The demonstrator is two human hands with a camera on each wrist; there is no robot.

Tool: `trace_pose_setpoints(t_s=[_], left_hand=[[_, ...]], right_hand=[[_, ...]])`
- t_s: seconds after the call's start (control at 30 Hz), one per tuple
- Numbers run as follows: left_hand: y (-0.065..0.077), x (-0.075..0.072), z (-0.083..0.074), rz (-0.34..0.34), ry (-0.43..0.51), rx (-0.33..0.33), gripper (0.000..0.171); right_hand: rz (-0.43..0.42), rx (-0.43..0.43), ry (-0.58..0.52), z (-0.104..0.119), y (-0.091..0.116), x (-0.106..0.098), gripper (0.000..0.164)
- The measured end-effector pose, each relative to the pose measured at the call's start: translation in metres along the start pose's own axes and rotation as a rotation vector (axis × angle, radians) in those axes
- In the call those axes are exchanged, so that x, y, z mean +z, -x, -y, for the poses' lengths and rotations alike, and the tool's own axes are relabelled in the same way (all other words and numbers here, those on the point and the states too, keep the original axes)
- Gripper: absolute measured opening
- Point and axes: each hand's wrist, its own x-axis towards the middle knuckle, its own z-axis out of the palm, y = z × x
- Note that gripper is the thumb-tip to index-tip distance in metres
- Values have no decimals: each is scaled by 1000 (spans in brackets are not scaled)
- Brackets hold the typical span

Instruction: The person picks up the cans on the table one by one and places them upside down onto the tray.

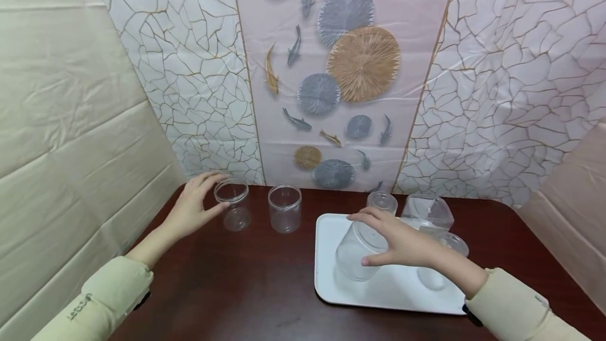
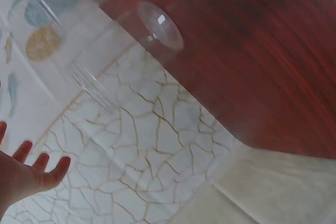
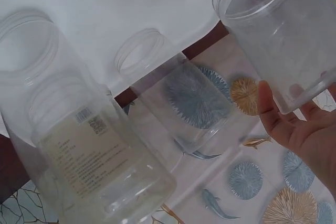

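My left hand [image 1: 194, 207] is at the leftmost clear jar [image 1: 236, 214], thumb and fingers spread on either side of its rim. In the left wrist view, the fingers [image 2: 44, 169] stand apart from the same jar [image 2: 131, 51]. A second clear jar [image 1: 285, 217] stands upright just to its right. My right hand [image 1: 402, 238] holds a large clear jar [image 1: 352, 257] by its base end, mouth downward over the white tray [image 1: 326, 291]. Through the wall of that jar [image 3: 283, 40], fingers show in the right wrist view. Whether its rim touches the tray, I cannot tell.
Upside-down clear containers crowd the tray's right and back: a small jar [image 1: 382, 202], a squarish jar [image 1: 428, 209] and a round jar [image 1: 435, 278]. A printed label [image 3: 84, 150] shows on one. Patterned cloth [image 1: 331, 67] rises behind the dark wooden table [image 1: 227, 288].
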Motion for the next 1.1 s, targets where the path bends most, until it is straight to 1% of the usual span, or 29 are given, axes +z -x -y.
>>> trace_pose_setpoints(t_s=[0.13, 0.23, 0.37, 0.6, 0.77, 0.9, 1.0, 1.1], left_hand=[[-7, -5, 9, 12, -37, -55, 64], [-12, -7, 12, 50, -51, -93, 67], [-13, -10, 15, 96, -76, -130, 67], [-17, -11, 15, 134, -119, -145, 71], [-22, -8, 17, 147, -119, -166, 82], [-30, -7, 19, 165, -109, -174, 91], [-34, -7, 22, 159, -85, -177, 90], [-35, -7, 27, 148, -56, -182, 88]], right_hand=[[37, -6, 2, 0, 2, -2, 68], [62, -13, 26, 0, 5, -6, 67], [70, -21, 61, 1, 7, -7, 67], [68, -19, 85, -1, 11, -5, 67], [70, -21, 97, -2, 12, -4, 67], [76, -8, 107, -2, 15, -4, 67], [82, 1, 111, -3, 16, -4, 68], [85, -3, 120, -4, 16, -4, 68]])
